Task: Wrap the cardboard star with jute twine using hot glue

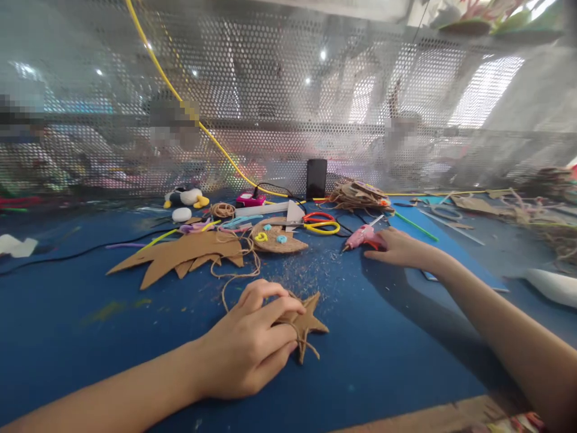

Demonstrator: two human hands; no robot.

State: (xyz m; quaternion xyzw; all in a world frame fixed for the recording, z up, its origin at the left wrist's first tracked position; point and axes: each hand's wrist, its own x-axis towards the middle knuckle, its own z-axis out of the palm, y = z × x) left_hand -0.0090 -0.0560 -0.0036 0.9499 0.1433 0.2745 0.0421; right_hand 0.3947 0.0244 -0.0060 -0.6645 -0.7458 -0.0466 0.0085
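Observation:
My left hand [256, 343] lies closed over a spiky brown cardboard cutout [309, 322] on the blue table, pressing it down. A strand of twine [225, 288] runs from under these fingers back to the middle of the table. My right hand [396, 246] reaches forward, its fingers around the handle of a pink hot glue gun [359, 236], whose nozzle points left. Between the hands and the back lie scissors [331, 227] with red and yellow handles. Near them is a rounded cardboard piece [293, 245] wrapped in twine, with small blue and yellow bits on it.
Flat leaf-shaped cardboard pieces [189, 255] lie at left. A phone [316, 178] stands against the perforated metal screen [270, 90]. Cardboard scraps [360, 195], a plush toy [186, 197], a yellow cable [216, 141] and a blue sheet [451, 258] surround the work area.

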